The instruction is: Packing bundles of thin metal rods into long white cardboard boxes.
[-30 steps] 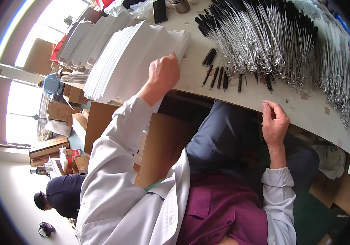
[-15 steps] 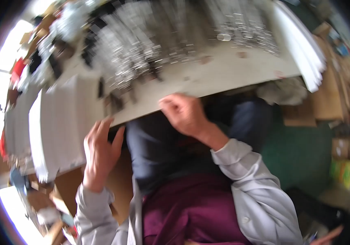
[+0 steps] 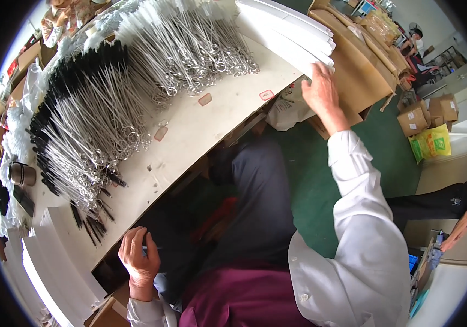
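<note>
My right hand [image 3: 322,94] is stretched out to the far right, its fingertips at the near end of a pile of white sheets [image 3: 285,34]. Its fingers are extended, with the thumb apart; no grip on a sheet shows. My left hand [image 3: 139,259] hovers by the table's front edge, fingers loosely curled and thumb apart, with nothing visible in it. Across the white table [image 3: 190,133] lie many wire-handled brushes with ring ends: a black-bristled heap [image 3: 89,109] on the left and a white-bristled heap [image 3: 181,46] farther back. Several thin black brushes [image 3: 93,224] lie loose nearest my left hand.
White stacks [image 3: 53,267] stand at the near left. A dark cup [image 3: 22,173] is at the left edge. Large cardboard boxes [image 3: 353,65] stand beyond the table's right end. Another person [image 3: 64,19] sits at the far left; a co-worker's hand [image 3: 461,229] shows at right.
The view has swung to the right. My right hand has gone from above my lap out to the white sheets. My left hand stays near the table edge, fingers more curled.
</note>
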Available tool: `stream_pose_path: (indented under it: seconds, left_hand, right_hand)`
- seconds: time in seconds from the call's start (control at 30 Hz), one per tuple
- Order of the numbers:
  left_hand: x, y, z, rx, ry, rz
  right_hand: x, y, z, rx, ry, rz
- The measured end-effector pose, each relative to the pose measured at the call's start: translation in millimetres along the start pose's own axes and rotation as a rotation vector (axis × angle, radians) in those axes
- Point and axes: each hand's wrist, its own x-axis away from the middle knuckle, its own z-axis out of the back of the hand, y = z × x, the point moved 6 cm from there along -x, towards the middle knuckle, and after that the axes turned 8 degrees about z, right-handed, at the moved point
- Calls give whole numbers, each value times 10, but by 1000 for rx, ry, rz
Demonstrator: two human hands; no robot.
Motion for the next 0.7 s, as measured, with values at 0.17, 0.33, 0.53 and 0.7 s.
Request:
stream_pose_path:
  seconds: [0.17, 0.33, 0.53, 0.7]
  left_hand:
    - [0, -16, -170, 5, -32, 14]
    - [-23, 11, -285, 8, -82, 40]
    - [-22, -3, -364, 42, -106, 55]
    - [10, 3, -385, 89, -104, 57]
  right_hand:
    - [-211, 332, -258, 95, -186, 58]
    - [-251, 302, -295, 81, -177, 66]
    - [-291, 257, -189, -11, -190, -14]
    - [-258, 167, -39, -21, -125, -96]
